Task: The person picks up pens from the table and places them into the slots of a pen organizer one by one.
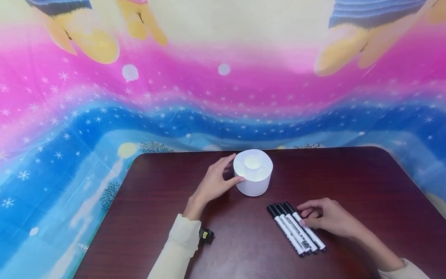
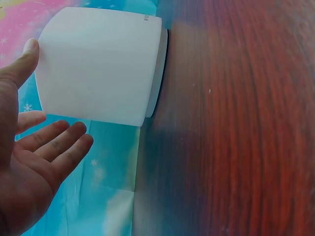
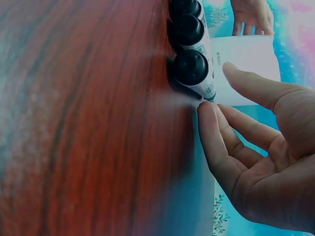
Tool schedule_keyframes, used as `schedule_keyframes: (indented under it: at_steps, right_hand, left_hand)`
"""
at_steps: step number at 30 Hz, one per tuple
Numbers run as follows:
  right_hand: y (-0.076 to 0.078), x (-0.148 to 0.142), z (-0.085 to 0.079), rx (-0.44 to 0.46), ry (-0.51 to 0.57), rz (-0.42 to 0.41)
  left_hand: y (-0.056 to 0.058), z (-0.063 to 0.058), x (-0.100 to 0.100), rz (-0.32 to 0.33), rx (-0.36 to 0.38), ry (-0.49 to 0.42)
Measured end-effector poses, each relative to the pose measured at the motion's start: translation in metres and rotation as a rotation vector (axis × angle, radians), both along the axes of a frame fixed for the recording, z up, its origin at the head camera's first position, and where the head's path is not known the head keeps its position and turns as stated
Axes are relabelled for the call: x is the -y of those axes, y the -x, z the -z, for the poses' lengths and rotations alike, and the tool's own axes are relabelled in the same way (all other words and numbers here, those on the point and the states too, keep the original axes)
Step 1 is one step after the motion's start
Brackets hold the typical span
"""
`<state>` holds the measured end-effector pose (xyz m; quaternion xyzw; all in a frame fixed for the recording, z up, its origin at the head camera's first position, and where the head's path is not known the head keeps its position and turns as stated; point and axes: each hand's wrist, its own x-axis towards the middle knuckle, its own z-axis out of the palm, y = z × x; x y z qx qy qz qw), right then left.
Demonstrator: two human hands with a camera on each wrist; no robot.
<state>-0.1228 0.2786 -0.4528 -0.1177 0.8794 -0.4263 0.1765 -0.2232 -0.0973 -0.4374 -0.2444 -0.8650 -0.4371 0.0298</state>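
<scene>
A white round container (image 1: 253, 186) with a ring-shaped inner part stands upright toward the back of the table. At its left side is my left hand (image 1: 213, 183), thumb by the front rim and fingers reaching along the far side. The left wrist view shows that hand's fingers (image 2: 69, 147) spread loosely below the container's wall, not wrapped round it. Several white markers with black caps (image 1: 294, 228) lie side by side, front right of the container. Beside the rightmost one is my right hand (image 1: 331, 217), its fingers loosely bent, the thumb apart from the fingertips, nothing gripped.
The dark reddish-brown wooden table (image 1: 150, 193) has rounded back corners. Behind it hangs a pink and blue printed cloth (image 1: 209, 97), close to the back edge. A small black device with a yellow label (image 1: 207, 235) sits at the left cuff.
</scene>
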Motion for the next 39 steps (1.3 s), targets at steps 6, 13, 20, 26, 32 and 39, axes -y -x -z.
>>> schedule_keyframes:
  at_steps: [6,13,20,26,32,39]
  right_hand:
    - [0.0005,0.0015,-0.0021,0.01,-0.013,-0.013]
    - [0.0004,0.0035,-0.0019,0.012,-0.025,-0.021]
    - [-0.0006,0.0067,-0.0024,0.034,-0.013,-0.018]
    - [0.001,0.0069,-0.0025,0.099,0.038,0.007]
    - [0.0029,0.005,-0.0035,0.11,0.046,-0.005]
    - [0.0046,-0.0015,-0.0064,0.098,0.045,-0.049]
  left_hand:
    - [-0.0006,-0.0011,-0.001,-0.023,0.009,0.032]
    - [-0.0005,-0.0002,0.0008,-0.028,0.017,0.033]
    - [-0.0019,-0.0003,-0.0006,-0.028,0.022,0.058]
    - [-0.0019,0.0,-0.0024,-0.022,0.031,0.05]
    - [0.0,0.0026,-0.0028,-0.027,0.026,0.063]
    - [0.0006,0.0026,-0.0029,-0.019,0.033,0.049]
